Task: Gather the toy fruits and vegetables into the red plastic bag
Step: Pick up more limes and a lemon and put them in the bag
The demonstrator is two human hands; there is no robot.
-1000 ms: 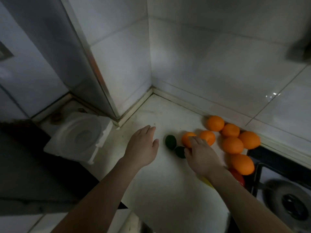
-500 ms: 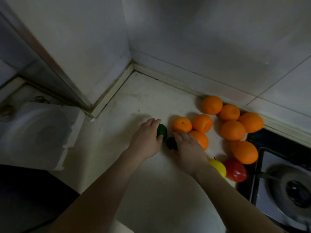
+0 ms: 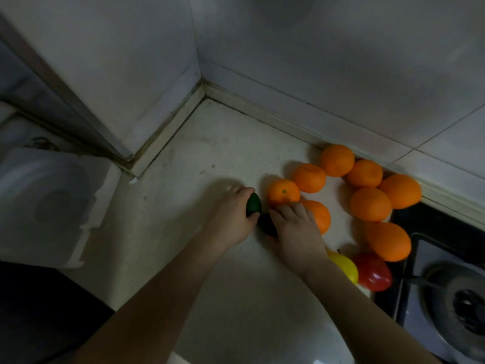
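On the pale tabletop (image 3: 210, 153), a green toy (image 3: 253, 204) is held by the left hand (image 3: 231, 219): its fingers (image 3: 240, 191) are curled round the far side and the thumb is pressed against the near end, so a closed grasp is judged. The toy lies at about 1 o'clock from the middle of that hand, with its long axis running roughly from 12 to 6 o'clock. Just beside it, at 4 o'clock, a dark toy (image 3: 265, 224) is partly covered by the right hand (image 3: 298, 231), whose bent fingers (image 3: 296, 207) reach toward the toy oranges (image 3: 370, 203); whether the dark toy is truly grasped cannot be told. It lies at 9 o'clock from the right hand, its long axis set from about 10 to 4 o'clock, and that hand is clearly the nearer one. The oranges are clustered from 12 to 3 o'clock of the right hand, and a yellow toy (image 3: 345, 266) and a red toy (image 3: 374, 271) are found at 4 o'clock, near the stove burner (image 3: 462, 306). The red plastic bag is not in view, so both toys would have to be carried out of frame
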